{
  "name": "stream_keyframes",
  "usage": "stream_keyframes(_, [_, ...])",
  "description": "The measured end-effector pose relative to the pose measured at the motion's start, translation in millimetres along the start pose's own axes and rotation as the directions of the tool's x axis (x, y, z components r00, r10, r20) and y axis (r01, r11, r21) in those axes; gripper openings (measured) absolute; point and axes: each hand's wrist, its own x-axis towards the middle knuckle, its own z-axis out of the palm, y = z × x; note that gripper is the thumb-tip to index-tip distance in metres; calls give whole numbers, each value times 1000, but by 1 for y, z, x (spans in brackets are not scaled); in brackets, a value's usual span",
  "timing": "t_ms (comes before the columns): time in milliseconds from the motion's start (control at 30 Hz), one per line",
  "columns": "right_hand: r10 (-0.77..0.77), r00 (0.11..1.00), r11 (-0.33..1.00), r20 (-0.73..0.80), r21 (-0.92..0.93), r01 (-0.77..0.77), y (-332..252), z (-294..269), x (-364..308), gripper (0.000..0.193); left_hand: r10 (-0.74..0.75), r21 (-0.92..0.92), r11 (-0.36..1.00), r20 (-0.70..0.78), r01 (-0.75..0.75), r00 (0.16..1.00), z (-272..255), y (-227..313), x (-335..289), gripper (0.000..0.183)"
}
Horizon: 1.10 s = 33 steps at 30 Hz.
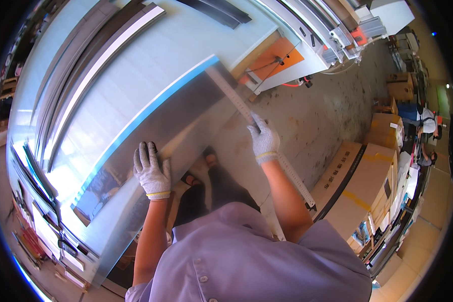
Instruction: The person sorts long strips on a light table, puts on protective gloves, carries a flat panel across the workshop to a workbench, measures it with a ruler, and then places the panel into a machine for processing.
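**Ruler (229, 93) at the corner of a glossy panel (178, 108)**

The left hand (152, 173) is resting palm-down on the panel, fingers extended, gripping nothing visible. The right hand (265, 140) is curling around the ruler. Measuring seems to be in hand; the next move calls for steady alignment. Beyond, long profiles (117, 38) are lying on a pale bench (158, 55).

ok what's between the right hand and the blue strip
A stretch of the ruler, running from the right hand up to near the far end of the blue strip; the head view shows it.
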Motion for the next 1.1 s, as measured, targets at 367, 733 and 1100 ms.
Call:
stream_keyframes(367, [-42,999,999,-26,-13,42,17,12,2,42,4,-10,1000,-3,-4,1000,3,0,1,71])
stream_keyframes(733, [-30,999,999,14,15,30,14,7,3,44,-1,2,1000,-11,1,1000,4,0,-1,70])
stream_keyframes(1100, [-1,999,906,-33,424,15,-15,-33,14,47,-19,-61,998,-48,16,999,-6,-5,-4,67])
